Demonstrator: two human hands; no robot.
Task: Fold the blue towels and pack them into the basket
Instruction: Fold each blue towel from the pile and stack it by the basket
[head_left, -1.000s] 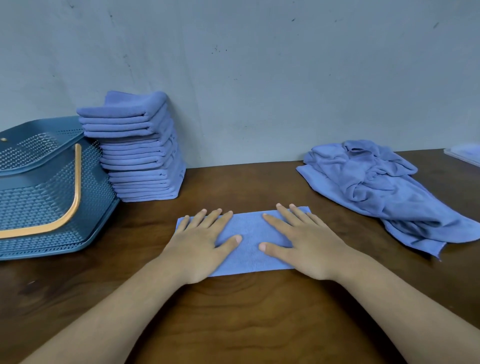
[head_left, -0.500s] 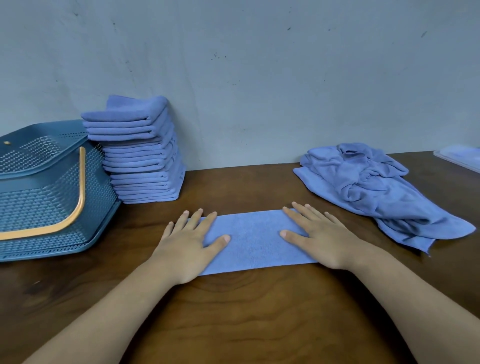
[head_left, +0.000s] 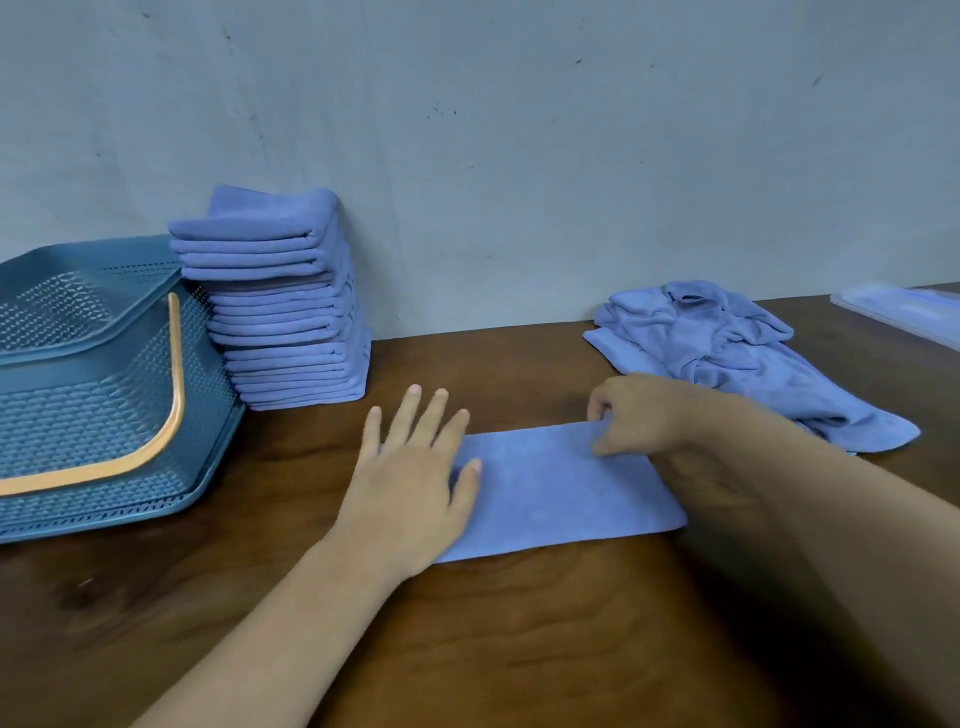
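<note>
A blue towel (head_left: 561, 488), folded into a long strip, lies flat on the brown table in front of me. My left hand (head_left: 410, 467) presses flat on its left end with fingers straight and spread. My right hand (head_left: 644, 413) has its fingers curled and pinches the strip's far right edge. A tall stack of folded blue towels (head_left: 280, 301) stands against the wall at the left. Beside it sits the blue mesh basket (head_left: 98, 384) with an orange handle. A heap of unfolded blue towels (head_left: 727, 353) lies at the right.
A grey wall runs behind the table. A pale flat tray or lid (head_left: 904, 312) sits at the far right edge. Bare brown tabletop (head_left: 493, 639) stretches between the strip and me.
Both hands slid outward along the strip. My right hand then went from flat to curled, pinching the strip's far right edge. My left hand stays flat on the left end.
</note>
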